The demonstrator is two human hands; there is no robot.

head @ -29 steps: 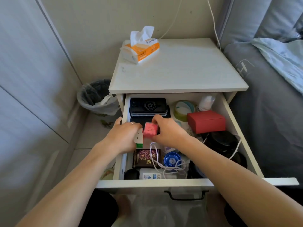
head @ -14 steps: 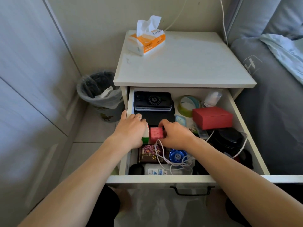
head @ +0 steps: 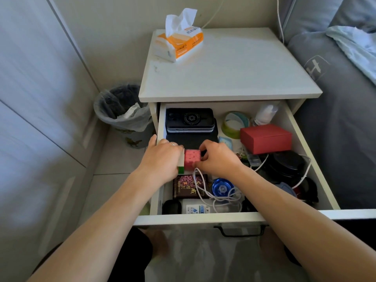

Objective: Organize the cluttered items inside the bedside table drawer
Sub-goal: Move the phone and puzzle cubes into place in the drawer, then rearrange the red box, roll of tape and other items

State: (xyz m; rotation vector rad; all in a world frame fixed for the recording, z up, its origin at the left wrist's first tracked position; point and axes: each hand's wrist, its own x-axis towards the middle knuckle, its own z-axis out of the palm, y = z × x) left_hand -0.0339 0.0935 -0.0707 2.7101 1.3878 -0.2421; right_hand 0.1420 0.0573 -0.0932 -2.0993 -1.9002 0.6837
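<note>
The open white drawer [head: 314, 157] holds many items. My right hand [head: 218, 158] pinches a pink dotted cube [head: 192, 159] near the drawer's left middle. My left hand [head: 162, 157] grips a white and green cube [head: 181, 166] pressed against the pink one. Behind them a black phone-like device [head: 190, 119] lies stacked on a black case. A red box [head: 265, 138], a green tape roll [head: 234, 124] and a small white bottle [head: 265, 115] sit at the back right. In front lie a dark patterned box [head: 187, 186], a blue yo-yo [head: 221, 188] and a white cable [head: 219, 198].
A tissue pack [head: 179, 40] lies on the bedside table top [head: 234, 74]. A lined bin [head: 122, 112] stands to the left on the floor. A grey bed [head: 335, 98] borders the right. Black round objects [head: 286, 165] fill the drawer's right front.
Both hands have lowered the two cubes from above the clutter down into the drawer's left middle, side by side. The camera has tilted slightly.
</note>
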